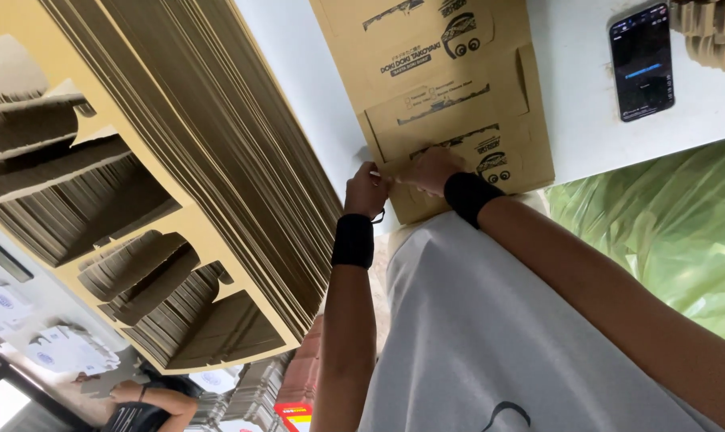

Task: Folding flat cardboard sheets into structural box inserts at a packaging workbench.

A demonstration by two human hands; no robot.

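From the head camera I look down over a grey shirt [490,336] at both of my hands, which meet at the near edge of a flat, unfolded brown cardboard box blank [450,88] lying on the white tabletop [586,88]. My left hand [366,190], with a black wristband [354,241] on the wrist, sits at the blank's near left corner; its fingers are curled together and pinch the cardboard edge. My right hand [433,170], also wearing a black wristband [468,196], rests just beside it on the blank's near flap, fingers bent and pressed down on the printed surface; I cannot tell whether they grip the edge or only press on it. The two hands are nearly touching. The blank carries dark printed panels and die-cut slits, and it runs away from me toward the far side of the tabletop.

To my left a very tall stack of flat cardboard blanks [218,152] rises close beside my left arm, its cut-out notches showing layer on layer. A black smartphone [641,60] with a lit screen lies on the tabletop to the right of the blank, well apart from my hands. Green plastic sheeting [674,232] hangs below the tabletop's right edge. Low in the left corner another person's arm [150,400] shows near piles of white printed paper [66,352]
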